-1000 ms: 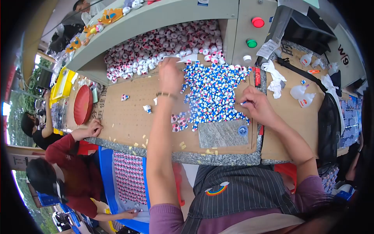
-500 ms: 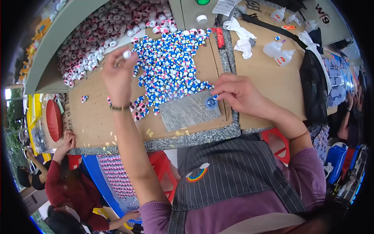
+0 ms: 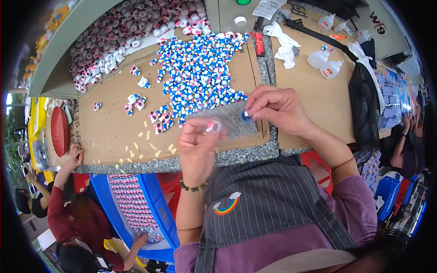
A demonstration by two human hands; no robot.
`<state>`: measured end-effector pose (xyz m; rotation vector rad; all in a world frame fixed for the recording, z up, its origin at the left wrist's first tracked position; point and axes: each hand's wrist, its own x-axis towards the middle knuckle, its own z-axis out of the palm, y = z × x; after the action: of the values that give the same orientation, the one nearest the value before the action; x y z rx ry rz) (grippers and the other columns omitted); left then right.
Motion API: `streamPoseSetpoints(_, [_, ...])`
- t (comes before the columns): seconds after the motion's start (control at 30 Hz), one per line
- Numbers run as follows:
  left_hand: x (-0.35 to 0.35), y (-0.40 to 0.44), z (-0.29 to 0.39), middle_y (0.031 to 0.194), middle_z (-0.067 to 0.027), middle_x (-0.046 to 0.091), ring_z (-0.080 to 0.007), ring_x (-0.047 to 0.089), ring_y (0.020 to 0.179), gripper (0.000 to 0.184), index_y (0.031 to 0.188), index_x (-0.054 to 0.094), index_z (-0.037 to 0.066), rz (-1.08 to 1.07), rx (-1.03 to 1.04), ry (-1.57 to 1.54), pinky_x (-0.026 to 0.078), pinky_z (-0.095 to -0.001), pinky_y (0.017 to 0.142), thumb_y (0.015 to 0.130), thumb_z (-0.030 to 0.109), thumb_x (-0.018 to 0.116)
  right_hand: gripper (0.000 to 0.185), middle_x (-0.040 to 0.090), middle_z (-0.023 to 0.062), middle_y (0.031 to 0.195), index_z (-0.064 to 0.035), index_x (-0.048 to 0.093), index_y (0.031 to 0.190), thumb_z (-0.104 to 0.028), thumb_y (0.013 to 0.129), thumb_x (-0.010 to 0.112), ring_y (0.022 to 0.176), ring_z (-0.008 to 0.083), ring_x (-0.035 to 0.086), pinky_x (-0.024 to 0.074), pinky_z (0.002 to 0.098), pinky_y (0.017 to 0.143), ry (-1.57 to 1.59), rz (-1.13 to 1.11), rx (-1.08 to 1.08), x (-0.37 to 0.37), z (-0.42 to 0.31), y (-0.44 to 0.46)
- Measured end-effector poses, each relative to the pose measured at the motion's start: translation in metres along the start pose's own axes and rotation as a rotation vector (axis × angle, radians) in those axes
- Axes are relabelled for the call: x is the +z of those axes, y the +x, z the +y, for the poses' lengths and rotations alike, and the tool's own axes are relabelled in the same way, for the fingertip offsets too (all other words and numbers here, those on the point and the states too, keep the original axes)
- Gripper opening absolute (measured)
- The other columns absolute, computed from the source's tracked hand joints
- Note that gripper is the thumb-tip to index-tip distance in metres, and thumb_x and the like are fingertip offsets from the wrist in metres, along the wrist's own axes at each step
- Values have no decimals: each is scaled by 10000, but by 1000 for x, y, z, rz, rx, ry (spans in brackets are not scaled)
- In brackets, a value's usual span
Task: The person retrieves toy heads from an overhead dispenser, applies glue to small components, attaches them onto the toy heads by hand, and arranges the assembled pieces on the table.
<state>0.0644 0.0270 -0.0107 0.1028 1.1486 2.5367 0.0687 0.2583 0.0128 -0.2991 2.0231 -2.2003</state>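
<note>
My left hand, smeared by motion, is closed on a small white-and-pink figurine head above the near edge of the table. My right hand pinches a tiny figurine body, mostly hidden by the fingertips, at a small round blue dish. The dish sits on a grey stone-patterned plate. Beyond the plate spreads a big pile of small blue-and-white figurine bodies. Several assembled figurines with white-and-pink heads lie left of the pile.
Many white-and-pink heads fill a bin at the back left. Yellowish scraps litter the front edge. Squeeze bottles, a white cloth and a black mesh bag are on the right. A co-worker's hand rests at the left.
My left hand has come from the back left toward the plate, carrying the head. My right hand stays by the blue dish. More figurines at the left are now uncovered.
</note>
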Motion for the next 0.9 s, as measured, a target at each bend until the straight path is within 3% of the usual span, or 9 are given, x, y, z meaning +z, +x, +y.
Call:
streamPoseSetpoints(0.17, [13, -5, -11, 1087, -143, 644, -202, 656, 881, 221, 1108, 589, -16, 86, -55, -6, 534, -326, 784, 888, -18, 607, 158, 602, 92, 1017, 29, 675, 930, 112, 800, 640, 919, 141, 602, 500, 257, 796, 130, 80, 92, 6, -6, -1])
streamPoseSetpoints(0.37, [22, -6, -18, 1104, -147, 642, -218, 662, 910, 248, 1131, 584, -28, 5, -101, -46, 556, -335, 807, 885, -11, 615, 174, 578, 79, 1044, 44, 676, 939, 126, 803, 605, 929, 113, 591, 497, 251, 797, -60, -16, -41, 3, -3, -2])
streamPoseSetpoints(0.47, [20, -6, -21, 1108, -148, 640, -222, 663, 927, 247, 1126, 585, -30, -24, -103, -74, 559, -336, 822, 883, -9, 621, 159, 584, 68, 1022, 23, 684, 896, 117, 792, 609, 914, 115, 591, 492, 245, 776, 137, 150, 60, 18, -12, -2])
streamPoseSetpoints(0.57, [13, -8, -22, 1128, -182, 627, -245, 665, 944, 291, 1168, 548, -44, -21, -117, -107, 558, -336, 830, 883, -26, 607, 188, 596, 87, 1011, 2, 679, 898, 118, 766, 612, 875, 144, 604, 489, 249, 747, -242, 77, -64, 13, -10, -2])
streamPoseSetpoints(0.67, [9, -11, -22, 1116, -180, 631, -245, 664, 936, 303, 1170, 547, -47, -33, -80, -76, 558, -335, 825, 875, -27, 617, 180, 593, 103, 993, 21, 669, 913, 123, 779, 604, 903, 176, 608, 512, 300, 776, -476, -81, -48, 3, -12, -1])
streamPoseSetpoints(0.77, [12, -13, -19, 1085, -153, 647, -220, 665, 929, 267, 1124, 586, -32, 16, -12, -40, 550, -340, 845, 862, -33, 637, 199, 578, 121, 965, 21, 663, 926, 106, 757, 601, 902, 237, 602, 505, 336, 742, -577, -96, -95, 5, -4, -3])
streamPoseSetpoints(0.9, [8, -14, -17, 1074, -146, 651, -217, 666, 928, 270, 1117, 592, -36, 39, -31, -18, 551, -343, 848, 851, -57, 635, 228, 526, 130, 900, 23, 598, 885, 90, 668, 593, 891, 298, 567, 489, 374, 739, -1027, -210, -290, 10, -7, 2])
